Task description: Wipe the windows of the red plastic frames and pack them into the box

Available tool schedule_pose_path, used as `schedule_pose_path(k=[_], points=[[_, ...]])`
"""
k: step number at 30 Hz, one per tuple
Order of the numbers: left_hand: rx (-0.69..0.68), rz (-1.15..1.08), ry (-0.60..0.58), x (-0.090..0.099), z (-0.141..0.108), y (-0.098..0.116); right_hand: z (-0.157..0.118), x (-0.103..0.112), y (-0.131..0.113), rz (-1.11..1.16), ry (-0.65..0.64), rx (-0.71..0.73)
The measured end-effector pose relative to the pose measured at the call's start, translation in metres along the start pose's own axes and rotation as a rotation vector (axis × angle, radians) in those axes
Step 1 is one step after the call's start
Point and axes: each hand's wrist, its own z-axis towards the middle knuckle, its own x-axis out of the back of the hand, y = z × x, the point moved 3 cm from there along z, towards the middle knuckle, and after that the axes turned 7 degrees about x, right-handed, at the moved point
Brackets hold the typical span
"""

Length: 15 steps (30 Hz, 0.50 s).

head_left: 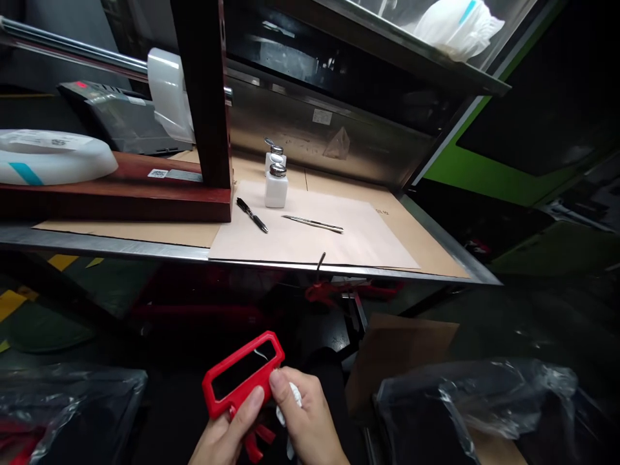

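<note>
Held low in front of me is a red plastic part (245, 403) with a long rectangular opening or dark window, tilted up to the right. My left hand (227, 433) grips its lower edge, thumb on the front face. At the right end my right hand (305, 407) pinches, with thumb against the red rim and a crumpled white cloth (294, 395) tucked in its curled fingers. A curved pale streak shows inside the opening. Red prongs (256, 444) hang below the part between my hands; whether they belong to it I cannot tell.
On the bench paper (310, 242) lie a black pen (252, 215) and tweezers (312, 224), near white pump bottles (276, 188). A tape roll (169, 93) hangs on a rod at left. Plastic-covered bins (484, 400) flank me; cardboard (402, 349) stands at right.
</note>
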Motion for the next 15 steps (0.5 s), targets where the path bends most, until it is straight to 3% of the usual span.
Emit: schedule_pose_path(k=[3,6,10,15], points=[[-0.171,0.010,0.063,0.001,0.004,0.009,0.002,0.008,0.001,0.131,0.173,-0.009],[-0.406,0.190,0.129,0.002,0.005,0.018,0.007,0.009,0.008,0.413,0.341,-0.083],[-0.485,0.457,0.252,-0.009,0.003,0.022,0.012,-0.009,0.012,0.533,0.275,-0.111],[-0.477,0.445,0.407,-0.016,0.005,0.024,0.009,-0.025,0.006,0.298,0.166,-0.054]])
